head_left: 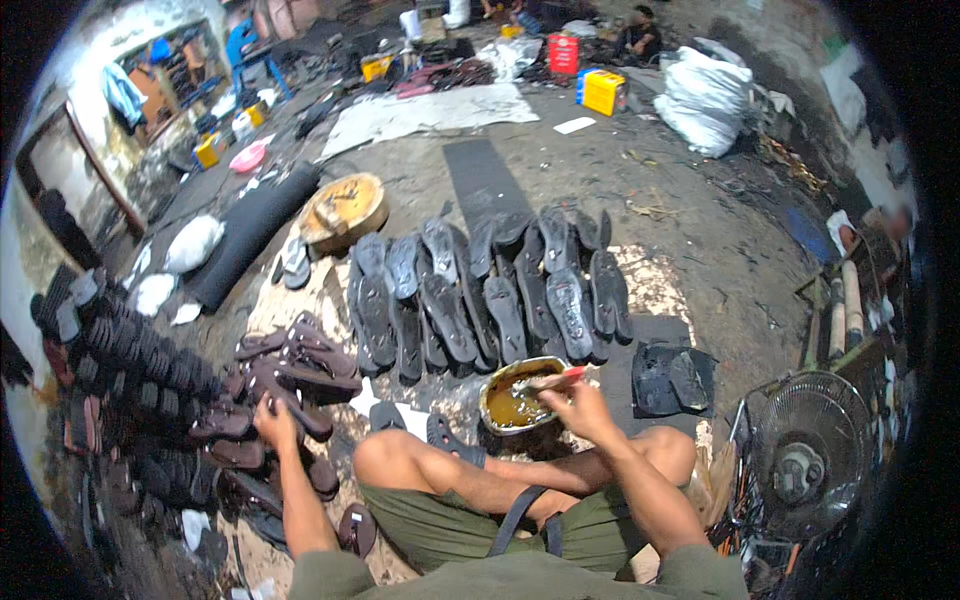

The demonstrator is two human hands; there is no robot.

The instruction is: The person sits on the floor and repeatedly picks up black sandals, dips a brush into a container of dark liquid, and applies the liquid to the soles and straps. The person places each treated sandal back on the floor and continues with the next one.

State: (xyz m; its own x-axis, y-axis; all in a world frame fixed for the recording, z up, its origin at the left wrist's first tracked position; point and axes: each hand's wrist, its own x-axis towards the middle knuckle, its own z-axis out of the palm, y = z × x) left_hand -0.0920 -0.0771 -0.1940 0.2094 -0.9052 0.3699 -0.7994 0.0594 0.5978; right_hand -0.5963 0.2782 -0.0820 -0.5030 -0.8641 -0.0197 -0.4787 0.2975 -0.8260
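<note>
My right hand (585, 412) grips a red-handled brush (560, 379). The brush's lower end is in a bowl (484, 412) of yellow-brown, glue-like liquid in front of my crossed legs. Off to the left, my left hand (275, 424) is closed on a dark brown sandal (225, 421) at the edge of a heap of similar sandals (318, 365); the sandal's far side is partly hidden. Beyond the bowl, black shoe soles (447, 318) stand in close rows, some shiny on top.
Stacks of dark soles (150, 350) rise at far left. A round wooden block (345, 210) and a rolled black sheet (255, 240) lie behind. At right are a black piece of sheet (655, 385) and a fan (805, 465). White sacks (703, 100) and a seated person (640, 35) are farther back.
</note>
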